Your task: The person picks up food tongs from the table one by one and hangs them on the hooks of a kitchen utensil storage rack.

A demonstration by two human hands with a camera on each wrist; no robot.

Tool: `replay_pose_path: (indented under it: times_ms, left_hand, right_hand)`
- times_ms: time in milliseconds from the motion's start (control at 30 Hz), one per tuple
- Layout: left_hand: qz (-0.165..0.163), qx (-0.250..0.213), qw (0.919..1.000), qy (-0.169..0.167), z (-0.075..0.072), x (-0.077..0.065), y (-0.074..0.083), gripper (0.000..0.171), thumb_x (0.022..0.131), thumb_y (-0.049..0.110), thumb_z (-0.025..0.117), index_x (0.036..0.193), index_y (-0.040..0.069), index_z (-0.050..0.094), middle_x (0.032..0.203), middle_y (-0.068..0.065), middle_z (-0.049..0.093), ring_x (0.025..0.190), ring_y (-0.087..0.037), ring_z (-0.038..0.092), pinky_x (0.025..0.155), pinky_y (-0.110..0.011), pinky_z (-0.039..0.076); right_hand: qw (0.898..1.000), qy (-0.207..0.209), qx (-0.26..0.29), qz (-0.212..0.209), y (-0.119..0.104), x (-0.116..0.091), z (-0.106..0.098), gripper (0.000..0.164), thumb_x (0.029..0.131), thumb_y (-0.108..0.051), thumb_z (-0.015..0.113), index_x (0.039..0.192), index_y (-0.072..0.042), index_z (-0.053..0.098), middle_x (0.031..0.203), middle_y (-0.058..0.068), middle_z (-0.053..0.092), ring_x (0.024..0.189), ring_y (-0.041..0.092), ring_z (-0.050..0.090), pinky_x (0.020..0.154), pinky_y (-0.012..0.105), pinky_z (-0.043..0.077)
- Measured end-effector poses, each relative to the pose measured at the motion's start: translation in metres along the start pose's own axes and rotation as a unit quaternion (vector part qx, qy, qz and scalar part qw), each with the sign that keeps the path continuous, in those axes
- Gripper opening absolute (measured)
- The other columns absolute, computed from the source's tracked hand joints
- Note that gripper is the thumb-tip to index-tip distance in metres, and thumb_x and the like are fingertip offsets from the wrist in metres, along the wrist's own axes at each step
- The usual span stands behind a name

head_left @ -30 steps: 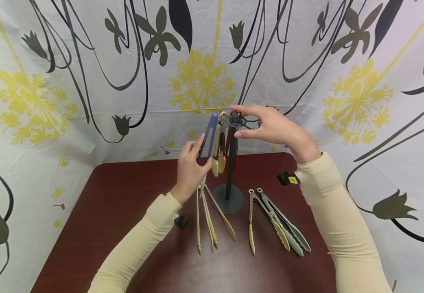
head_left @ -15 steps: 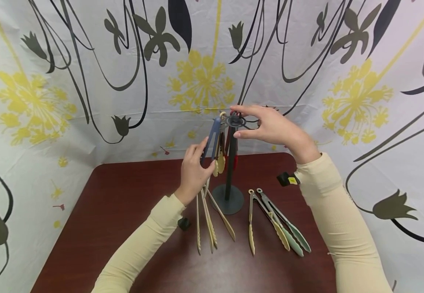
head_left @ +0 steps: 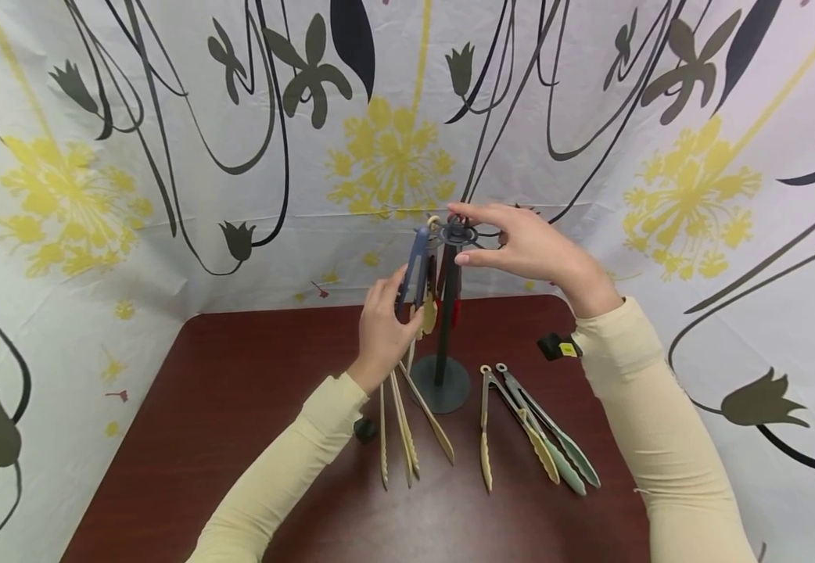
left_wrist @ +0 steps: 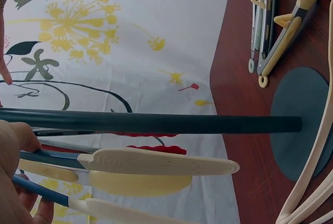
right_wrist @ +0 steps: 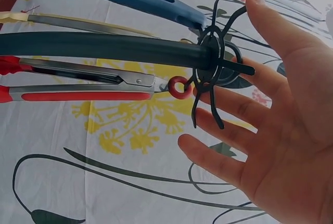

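My left hand (head_left: pixel 386 324) grips blue-handled tongs (head_left: pixel 418 258), upright beside a dark stand (head_left: pixel 444 328). Their cream tips (left_wrist: pixel 161 162) point down in the left wrist view. In the right wrist view the tongs' upper end comes right up to the stand's ring of hooks (right_wrist: pixel 208 67). My right hand (head_left: pixel 530 244) is at the stand's top, fingers spread around the hooks and thumb at one hook's tip. Red-and-silver tongs (right_wrist: pixel 86 97) hang by a red loop from a hook. Yellow-tipped tongs (head_left: pixel 429 315) hang partly hidden behind the blue pair.
The stand's round base (head_left: pixel 443 395) sits on a dark red table (head_left: pixel 253 438). Several long cream tongs (head_left: pixel 407 438) lie left of it. To the right lie yellow-tipped tongs (head_left: pixel 485 453) and green-tipped tongs (head_left: pixel 582 465). A patterned cloth (head_left: pixel 274 258) hangs behind.
My left hand has moved right and slightly down with the blue tongs, bringing their upper end close to the hooks. The right hand stays at the stand's top.
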State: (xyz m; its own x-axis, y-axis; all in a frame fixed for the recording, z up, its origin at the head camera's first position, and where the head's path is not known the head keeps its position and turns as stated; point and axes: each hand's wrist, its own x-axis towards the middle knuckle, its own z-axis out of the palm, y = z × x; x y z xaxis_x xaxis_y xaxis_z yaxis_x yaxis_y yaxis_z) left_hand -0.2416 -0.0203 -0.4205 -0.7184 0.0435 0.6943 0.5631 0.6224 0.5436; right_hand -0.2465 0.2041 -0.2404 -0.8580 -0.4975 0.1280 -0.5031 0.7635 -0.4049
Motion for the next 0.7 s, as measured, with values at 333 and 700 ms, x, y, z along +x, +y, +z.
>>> replay_pose_path:
  times_ms: [333,700]
  left_hand:
    - [-0.009,-0.007,0.9999,0.002,0.01,0.0,0.003,0.073,0.081,0.015,0.08,0.146,0.015,0.047,0.108,-0.01,0.061,0.096,-0.025,0.057,0.076,-0.04,0.053]
    - [-0.033,0.004,0.9994,-0.005,0.016,0.004,0.008,0.062,0.082,0.02,0.078,0.138,0.01,0.053,0.105,-0.009,0.06,0.093,-0.023,0.055,0.074,-0.04,0.052]
  right_hand:
    - [1.0,0.008,-0.003,0.028,0.001,-0.002,0.002,0.085,0.085,-0.064,0.064,0.156,-0.039,0.025,0.149,0.006,0.05,0.102,0.025,0.068,0.088,0.045,0.052]
    - [1.0,0.024,-0.007,0.012,0.003,-0.001,0.004,0.084,0.085,-0.062,0.065,0.155,-0.027,0.033,0.149,0.007,0.051,0.127,0.031,0.057,0.102,0.053,0.046]
